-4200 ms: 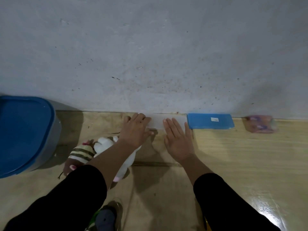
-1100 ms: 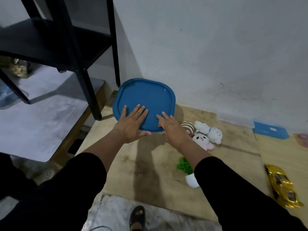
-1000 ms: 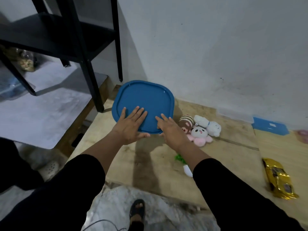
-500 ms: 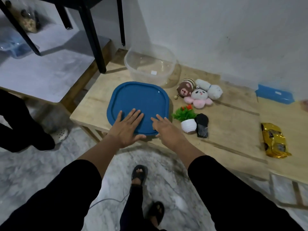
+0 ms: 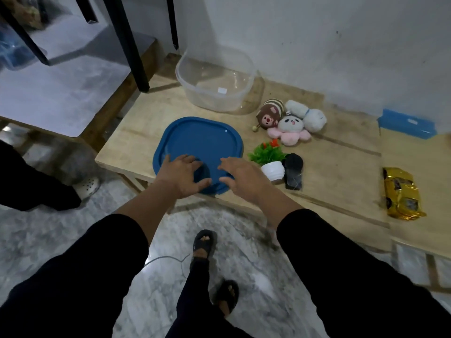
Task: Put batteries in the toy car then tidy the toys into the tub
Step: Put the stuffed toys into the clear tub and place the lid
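A clear plastic tub (image 5: 214,86) stands open and empty at the back of the low wooden table (image 5: 341,172). Its blue lid (image 5: 200,142) lies flat in front of it, at the table's near edge. My left hand (image 5: 180,175) rests on the lid's near part with loosely bent fingers. My right hand (image 5: 241,176) hovers over the lid's near right corner, fingers spread. Three plush toys, one brown striped (image 5: 269,114), one panda (image 5: 289,128) and one white (image 5: 306,114), lie right of the tub. The gold toy car (image 5: 402,193) sits far right.
A small fake plant in a white pot (image 5: 268,159) and a black object (image 5: 292,172) stand just right of the lid. A blue box (image 5: 406,124) lies by the wall. Black shelf legs (image 5: 129,45) rise at the left. Another person's shoe (image 5: 87,187) is on the marble floor.
The blue lid came off the tub and now lies on the table in front of it. My view pulled back and down. My fingers have loosened on the lid.
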The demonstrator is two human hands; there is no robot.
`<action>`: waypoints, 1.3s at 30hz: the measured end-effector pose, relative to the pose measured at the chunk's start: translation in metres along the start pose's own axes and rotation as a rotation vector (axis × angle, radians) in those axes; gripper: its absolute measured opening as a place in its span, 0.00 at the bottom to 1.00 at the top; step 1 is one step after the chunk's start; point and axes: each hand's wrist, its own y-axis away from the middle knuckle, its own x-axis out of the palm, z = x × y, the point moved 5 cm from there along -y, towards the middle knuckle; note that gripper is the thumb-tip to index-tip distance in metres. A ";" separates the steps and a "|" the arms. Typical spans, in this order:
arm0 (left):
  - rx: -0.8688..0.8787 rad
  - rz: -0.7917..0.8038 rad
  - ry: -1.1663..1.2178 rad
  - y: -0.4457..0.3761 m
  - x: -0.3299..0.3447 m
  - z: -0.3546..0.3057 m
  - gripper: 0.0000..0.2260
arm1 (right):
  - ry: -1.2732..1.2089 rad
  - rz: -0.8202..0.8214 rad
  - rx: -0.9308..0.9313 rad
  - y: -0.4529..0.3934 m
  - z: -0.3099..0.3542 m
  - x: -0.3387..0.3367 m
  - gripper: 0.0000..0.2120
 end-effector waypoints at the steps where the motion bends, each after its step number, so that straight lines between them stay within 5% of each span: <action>1: 0.009 -0.041 0.018 -0.005 -0.007 -0.002 0.30 | 0.048 -0.097 -0.026 0.000 -0.004 -0.013 0.17; 5: 0.087 -0.088 0.066 -0.035 -0.039 -0.024 0.27 | 0.156 -0.376 0.009 0.001 -0.036 -0.065 0.15; 10: 0.242 -0.171 0.104 -0.086 -0.088 -0.064 0.25 | 0.268 -0.408 0.262 0.005 -0.086 -0.117 0.27; 17: 0.340 -0.150 0.116 -0.154 -0.119 -0.112 0.31 | 0.178 -0.221 0.601 -0.005 -0.152 -0.129 0.39; 25: 0.282 0.076 0.166 -0.209 -0.091 -0.133 0.41 | 0.129 -0.047 0.663 -0.034 -0.202 -0.089 0.53; 33: 0.265 0.074 0.244 -0.243 -0.068 -0.143 0.36 | 0.184 0.085 0.583 -0.058 -0.236 -0.084 0.50; 39: 0.282 0.017 0.303 -0.250 -0.058 -0.146 0.34 | 0.242 0.063 0.549 -0.063 -0.244 -0.079 0.36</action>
